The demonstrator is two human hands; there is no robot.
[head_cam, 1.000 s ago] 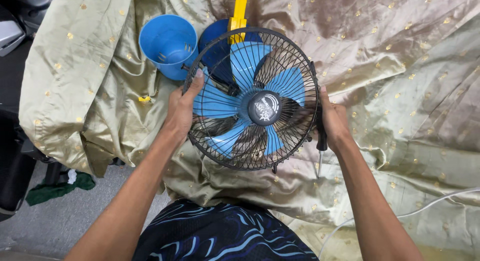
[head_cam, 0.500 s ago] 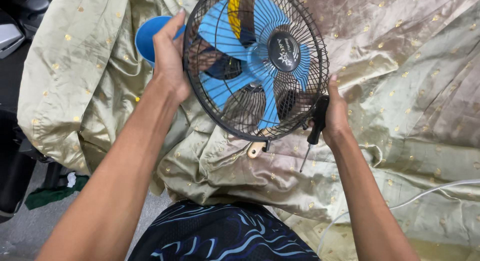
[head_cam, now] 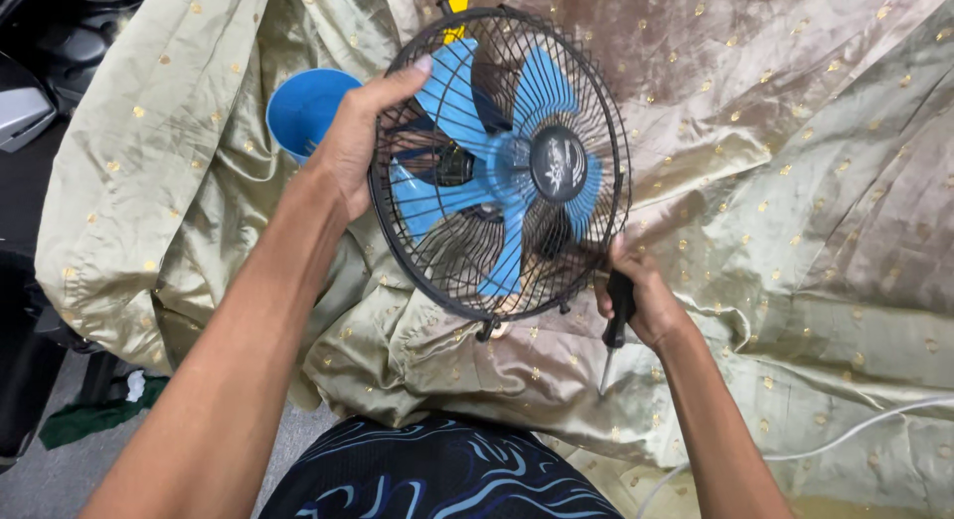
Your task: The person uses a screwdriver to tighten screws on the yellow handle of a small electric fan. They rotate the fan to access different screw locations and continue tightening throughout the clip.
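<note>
We hold a small fan with blue blades and a black wire cage tilted up over the draped olive-gold cloth, near the cloth's left edge. Our left hand grips the cage's left rim, fingers curled over the wires, thumb stretched along the top of the rim. Our right hand is closed around the black handle of a screwdriver while also touching the cage's lower right rim; the metal tip points down toward the cloth.

Much is hidden. The fan's motor and back show only dimly through the wires, and we cannot make out any stand or base. A yellow object behind the cage's top is mostly covered by it and cut off by the upper border. A blue cup lies just left of the fan, its right side hidden by our left hand. A white cable crosses the cloth's lower right corner and runs out of view. Whatever carries the cloth is entirely covered. Dark shapes beyond the cloth's left edge are too dim to identify; green fabric lies on the floor there.
</note>
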